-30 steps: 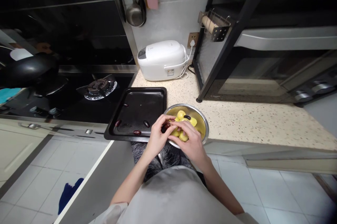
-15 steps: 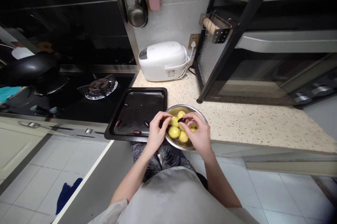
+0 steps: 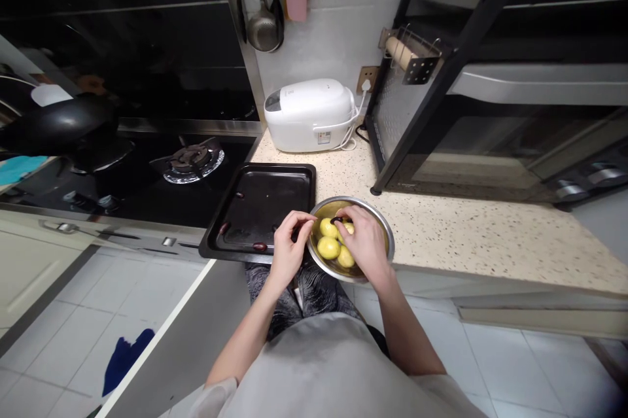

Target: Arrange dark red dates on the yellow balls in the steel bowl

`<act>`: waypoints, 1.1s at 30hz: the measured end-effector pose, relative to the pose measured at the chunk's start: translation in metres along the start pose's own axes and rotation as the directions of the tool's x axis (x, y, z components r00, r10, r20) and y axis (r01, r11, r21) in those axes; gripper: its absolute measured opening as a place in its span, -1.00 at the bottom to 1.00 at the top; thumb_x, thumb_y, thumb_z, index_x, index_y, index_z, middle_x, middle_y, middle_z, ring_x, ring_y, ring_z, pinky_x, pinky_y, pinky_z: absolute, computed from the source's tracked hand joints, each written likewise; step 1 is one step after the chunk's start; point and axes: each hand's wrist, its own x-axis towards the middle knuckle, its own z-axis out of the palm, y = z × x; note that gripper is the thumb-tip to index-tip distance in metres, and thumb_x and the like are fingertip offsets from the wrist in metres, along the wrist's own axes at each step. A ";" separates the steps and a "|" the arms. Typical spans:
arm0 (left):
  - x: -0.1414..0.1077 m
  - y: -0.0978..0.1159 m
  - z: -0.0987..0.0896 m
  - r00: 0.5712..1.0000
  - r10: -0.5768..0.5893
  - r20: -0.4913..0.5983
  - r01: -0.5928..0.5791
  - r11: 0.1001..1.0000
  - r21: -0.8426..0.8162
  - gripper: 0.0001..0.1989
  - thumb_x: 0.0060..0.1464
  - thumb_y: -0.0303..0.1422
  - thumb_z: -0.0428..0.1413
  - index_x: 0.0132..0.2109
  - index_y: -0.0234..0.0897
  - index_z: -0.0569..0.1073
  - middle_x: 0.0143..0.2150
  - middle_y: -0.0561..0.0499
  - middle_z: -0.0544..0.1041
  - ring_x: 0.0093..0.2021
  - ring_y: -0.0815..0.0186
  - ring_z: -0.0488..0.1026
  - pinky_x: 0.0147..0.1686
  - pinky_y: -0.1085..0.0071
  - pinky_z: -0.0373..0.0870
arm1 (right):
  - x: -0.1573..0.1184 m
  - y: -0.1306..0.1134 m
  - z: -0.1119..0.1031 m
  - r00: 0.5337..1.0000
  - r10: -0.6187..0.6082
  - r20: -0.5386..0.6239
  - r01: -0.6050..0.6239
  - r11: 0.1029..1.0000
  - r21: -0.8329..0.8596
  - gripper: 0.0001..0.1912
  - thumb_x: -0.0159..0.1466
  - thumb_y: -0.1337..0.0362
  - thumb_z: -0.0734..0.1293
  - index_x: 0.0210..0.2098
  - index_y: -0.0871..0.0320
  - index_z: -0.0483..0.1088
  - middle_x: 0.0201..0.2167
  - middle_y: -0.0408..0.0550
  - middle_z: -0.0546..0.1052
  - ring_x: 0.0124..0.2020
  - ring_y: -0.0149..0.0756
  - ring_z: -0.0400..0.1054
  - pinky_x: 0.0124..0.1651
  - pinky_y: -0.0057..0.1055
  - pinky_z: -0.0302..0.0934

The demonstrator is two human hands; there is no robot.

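from my remote seat i see the right hand (image 3: 364, 241) over the steel bowl (image 3: 390, 244), thumb and fingertips pinching a dark oval piece (image 3: 336, 219). the piece sits right at the fingertips, its free end poking out toward my left, above the yellow pieces (image 3: 328, 248) inside the bowl. i can't tell whether its underside touches any of them.

the left hand (image 3: 288, 251) is at the bowl's left edge, fingers curled, with thumb and forefinger tips drawn close to each other by the rim. i can't tell whether those tips meet or hold anything; something dark shows between that thumb and the fingers, too shaded for me to make out.

left of the bowl lies the black baking tray (image 3: 265, 190). on it i pick out a reddish oval (image 3: 260, 246) toward the near edge, another oval (image 3: 224, 228) at the left side, and a smaller one (image 3: 239, 195) farther back, all of them apart from the fingers.

behind the tray and bowl, on the speckled counter (image 3: 456, 228), stands a white cooker (image 3: 309, 117), its cord plugged into the wall outlet (image 3: 367, 78).
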 end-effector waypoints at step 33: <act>0.010 0.012 -0.003 0.937 -0.330 -0.118 0.180 0.741 -0.647 -0.62 0.08 -0.08 0.37 -0.25 -0.29 0.47 -0.39 0.07 0.39 -0.44 0.51 0.30 -0.60 0.68 0.13 | -0.023 -0.027 -0.005 0.993 -0.078 -0.083 0.084 0.994 0.073 -0.87 0.42 0.25 0.28 -0.24 0.07 0.46 -0.20 0.00 0.62 -0.09 -0.04 0.46 -0.01 -0.13 0.27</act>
